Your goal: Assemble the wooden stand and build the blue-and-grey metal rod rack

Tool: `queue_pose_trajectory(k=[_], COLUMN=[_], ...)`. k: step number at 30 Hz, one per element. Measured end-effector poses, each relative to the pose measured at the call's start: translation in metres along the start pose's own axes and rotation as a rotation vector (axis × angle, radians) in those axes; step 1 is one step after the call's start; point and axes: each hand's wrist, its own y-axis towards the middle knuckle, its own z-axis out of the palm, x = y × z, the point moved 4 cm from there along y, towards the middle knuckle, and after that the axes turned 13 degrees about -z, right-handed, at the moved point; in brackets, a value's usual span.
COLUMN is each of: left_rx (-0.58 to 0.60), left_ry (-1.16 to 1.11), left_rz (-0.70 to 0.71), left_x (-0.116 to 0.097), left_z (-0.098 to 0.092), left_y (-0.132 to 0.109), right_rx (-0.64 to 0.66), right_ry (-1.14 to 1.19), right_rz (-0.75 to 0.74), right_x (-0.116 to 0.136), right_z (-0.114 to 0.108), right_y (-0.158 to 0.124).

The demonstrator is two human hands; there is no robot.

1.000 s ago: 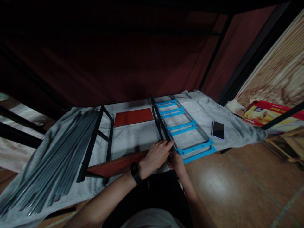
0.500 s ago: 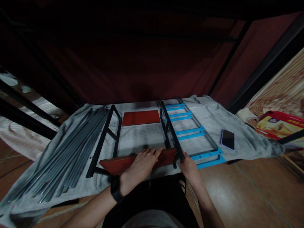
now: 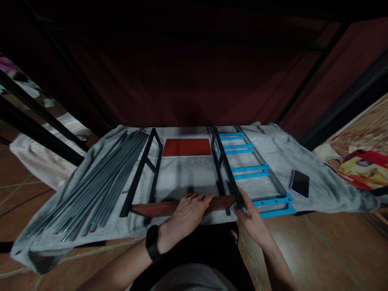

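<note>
Head view: right grip (image 3: 251, 218) holds black frame (image 3: 228, 167); left (image 3: 185, 216), on board (image 3: 222, 203), unclear; rods (image 3: 101, 184) nearby.

1. Bearing surface: long, covered by a rumpled grey plush blanket (image 3: 277, 151).
2. Left end: slanting bundle of slim grey metal tubes (image 3: 101, 186).
3. Middle: left black metal frame (image 3: 140, 173) and right black metal frame (image 3: 227, 166) rest apart; flat rectangular red board (image 3: 187, 147) lies between their far ends.
4. Right: ladder-like row of light-blue brackets (image 3: 251, 175) on grey tubes.
5. Beside it: dark-screened phone in a lilac case (image 3: 300, 184).
</note>
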Motion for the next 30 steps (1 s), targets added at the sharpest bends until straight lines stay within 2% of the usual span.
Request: queue_pose_trajectory(k=[3,6,9,13,15,17,20,21,22,24,26,28,30], left_rx=[-0.002,-0.029,-0.063,-0.142,-0.245,-0.398,-0.671,-0.740,-0.756,-0.663,-0.500,-0.426,-0.456], left_ry=[-0.006,-0.015,-0.024,-0.031,-0.049,-0.094,-0.288,-0.399,-0.540,-0.869,-1.108,-1.175,-1.143], left_rz=[0.017,0.041,0.015,-0.052,-0.111,-0.226,-0.528,-0.640,-0.725,-0.815,-0.803,-0.756,-0.708], left_x=[-0.002,-0.004,-0.002,0.012,0.030,0.060,0.121,0.142,0.159,0.180,0.181,0.172,0.163], left_z=[0.001,0.004,0.005,-0.005,-0.015,-0.027,-0.041,-0.041,-0.038,-0.026,-0.011,-0.001,0.004], left_y=[-0.004,-0.007,-0.012,-0.033,-0.054,-0.078,-0.114,-0.123,-0.129,-0.132,-0.126,-0.121,-0.119], right_rx=[0.031,0.123,0.212,0.198,0.209,0.217,0.217,0.218,0.225,0.250,0.286,0.340,0.387], right_ry=[-0.017,-0.248,-0.530,-0.809,-0.864,-0.882,-0.889,-0.887,-0.885,-0.879,-0.877,-0.877,-0.883], right_rz=[-0.069,-0.227,-0.396,-0.564,-0.619,-0.669,-0.711,-0.718,-0.721,-0.730,-0.747,-0.795,-0.864], right_x=[0.024,0.038,0.037,0.024,0.017,0.013,0.011,0.010,0.010,0.008,0.005,0.001,-0.002], right_z=[-0.001,0.005,0.013,0.014,0.012,0.011,0.012,0.013,0.014,0.015,0.014,0.013,0.011], right_y=[0.003,0.006,0.010,0.015,0.017,0.017,0.017,0.017,0.016,0.016,0.016,0.016,0.016])
